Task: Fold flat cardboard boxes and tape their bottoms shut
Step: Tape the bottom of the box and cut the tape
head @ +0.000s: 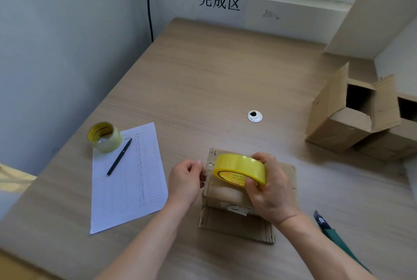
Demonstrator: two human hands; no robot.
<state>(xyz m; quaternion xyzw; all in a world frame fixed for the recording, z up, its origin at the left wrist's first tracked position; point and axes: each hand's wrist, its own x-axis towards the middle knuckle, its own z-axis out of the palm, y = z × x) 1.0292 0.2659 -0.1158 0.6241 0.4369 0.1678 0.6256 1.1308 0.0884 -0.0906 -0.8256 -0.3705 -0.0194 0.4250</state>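
Hands: right (269,186) grips glossy yellow tape roll (239,170), left (187,178) pinches corrugated box (237,207).

The small brown cardboard box (237,212) lies near the front edge of the surface, bottom flaps folded shut, old tape remnants on the seam. The yellow roll of adhesive tape (239,170) stands tilted on the box's far end.

Two assembled brown cardboard boxes (352,119), flaps open, stand at the right edge.

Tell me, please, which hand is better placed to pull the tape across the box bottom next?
The right hand, probably: it already grips the yellow tape roll on top of the cardboard box. The left hand pinches at the box's left edge, seemingly holding the tape end, so it suits anchoring.
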